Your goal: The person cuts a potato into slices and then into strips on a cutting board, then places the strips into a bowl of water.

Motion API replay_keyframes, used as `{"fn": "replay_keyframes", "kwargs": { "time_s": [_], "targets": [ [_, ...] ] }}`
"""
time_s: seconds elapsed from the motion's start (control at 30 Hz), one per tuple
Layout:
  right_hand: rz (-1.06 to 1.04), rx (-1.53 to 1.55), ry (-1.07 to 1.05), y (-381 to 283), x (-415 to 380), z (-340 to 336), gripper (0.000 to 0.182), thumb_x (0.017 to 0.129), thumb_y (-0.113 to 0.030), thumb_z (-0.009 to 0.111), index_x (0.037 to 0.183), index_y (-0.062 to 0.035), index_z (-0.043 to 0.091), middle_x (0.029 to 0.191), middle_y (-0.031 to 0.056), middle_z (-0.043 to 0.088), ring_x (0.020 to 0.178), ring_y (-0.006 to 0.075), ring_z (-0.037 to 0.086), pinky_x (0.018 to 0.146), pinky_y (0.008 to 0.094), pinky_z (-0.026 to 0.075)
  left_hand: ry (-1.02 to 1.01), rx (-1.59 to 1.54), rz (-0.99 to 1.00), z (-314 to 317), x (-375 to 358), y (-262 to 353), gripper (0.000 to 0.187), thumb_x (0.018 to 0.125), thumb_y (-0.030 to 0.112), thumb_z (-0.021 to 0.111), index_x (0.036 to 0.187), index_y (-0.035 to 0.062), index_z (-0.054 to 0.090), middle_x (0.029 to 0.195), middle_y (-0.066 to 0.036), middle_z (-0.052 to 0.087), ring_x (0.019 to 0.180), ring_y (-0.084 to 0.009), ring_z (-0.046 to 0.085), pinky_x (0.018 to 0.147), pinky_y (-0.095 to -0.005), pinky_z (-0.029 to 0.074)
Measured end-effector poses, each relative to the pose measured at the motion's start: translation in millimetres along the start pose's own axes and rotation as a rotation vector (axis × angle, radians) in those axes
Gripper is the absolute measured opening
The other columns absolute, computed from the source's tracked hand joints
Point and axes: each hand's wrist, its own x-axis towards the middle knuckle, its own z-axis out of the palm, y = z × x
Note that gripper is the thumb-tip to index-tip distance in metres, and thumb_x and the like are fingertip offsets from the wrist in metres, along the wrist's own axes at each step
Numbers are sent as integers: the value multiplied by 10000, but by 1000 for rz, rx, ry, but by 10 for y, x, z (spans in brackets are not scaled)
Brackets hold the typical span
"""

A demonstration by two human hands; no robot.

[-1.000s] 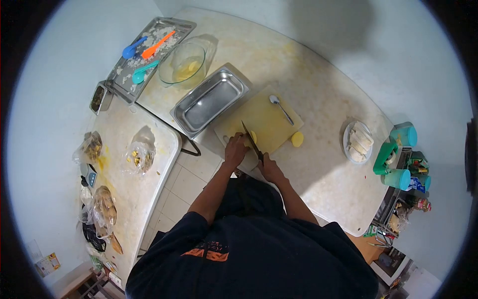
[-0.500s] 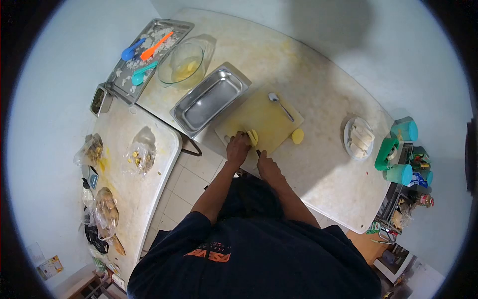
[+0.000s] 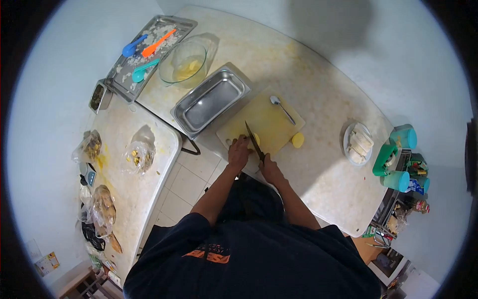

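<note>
My right hand grips the handle of a knife, whose blade points away from me over a pale cutting board. My left hand presses down on a small yellow food piece at the board's near edge, just left of the blade. A metal spoon lies on the far part of the board. Another yellow piece sits on the counter just right of the board.
A steel pan stands left of the board, a glass bowl behind it, and a tray with coloured scoops. A plate of white pieces and teal containers are at right. Bags of food lie on the left counter.
The knife was lowered half a second ago with the blade hidden behind my hands; now it is raised again and the blade shows over the yellow piece. My left hand stays in place.
</note>
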Motion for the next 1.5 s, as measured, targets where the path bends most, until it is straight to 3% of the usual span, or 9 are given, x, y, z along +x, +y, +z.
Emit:
{"fn": "replay_keyframes", "kwargs": {
  "time_s": [0.07,0.17,0.3,0.57,1.07,1.2,1.3,1.37,1.5],
  "targets": [
    [-49,120,-77,-56,-49,-191,347,968,-298,490,1145,-28,363,812,373,606,779,529,615,677,600,475,48,2,30,27,-20,-27,496,735,161,731,1203,55,606,1238,-124,560,1096,-343,550,927,-425,466],
    [-201,-17,88,114,-65,-118,349,983,-322,468,1140,-27,369,777,360,604,763,535,602,667,598,470,94,5,61,-14,10,-10,482,728,134,735,1187,50,615,1215,-121,580,1079,-336,560,900,-421,488],
    [-108,-30,145,-97,-318,-161,338,984,-299,468,1137,-15,372,779,351,602,760,528,600,655,597,468,204,-78,167,129,-59,-184,433,760,130,700,1179,52,623,1189,-125,601,1052,-325,580,901,-402,491],
    [-287,-66,186,-187,-396,21,290,984,-212,458,1139,13,361,871,352,602,747,537,601,648,584,496,161,-33,57,197,-75,-199,358,765,94,638,1122,79,656,1159,-121,620,1048,-328,587,895,-407,490],
    [-100,-97,75,-282,-433,159,341,982,-238,445,1206,-4,340,979,349,589,819,530,609,709,595,500,203,-216,73,80,-42,-192,171,760,109,679,926,68,683,1084,-109,621,989,-338,601,823,-434,510],
    [-28,-199,124,-300,-442,235,326,979,-242,437,1183,-1,357,917,322,614,801,515,624,707,589,509,140,-116,120,-81,0,-120,180,757,120,684,933,84,689,1062,-102,620,971,-329,605,802,-433,514],
    [26,-271,112,-324,-395,236,312,978,-244,426,1167,-4,364,866,303,631,777,510,635,697,584,516,116,-235,103,-91,-26,-168,177,749,121,682,923,96,693,1031,-97,619,935,-324,611,777,-438,512],
    [37,-269,127,-309,-374,219,302,978,-246,421,1153,-6,367,838,300,638,756,511,639,682,582,520,103,-376,60,179,-16,-375,189,795,147,652,969,77,676,1128,-129,604,962,-331,607,818,-420,506],
    [73,-240,81,-281,-380,223,303,977,-231,402,1172,-3,362,845,333,635,768,520,638,689,583,521,121,-83,131,-53,3,-152,134,742,112,669,874,108,691,1009,-86,617,902,-324,618,751,-442,503]
  ]
}}
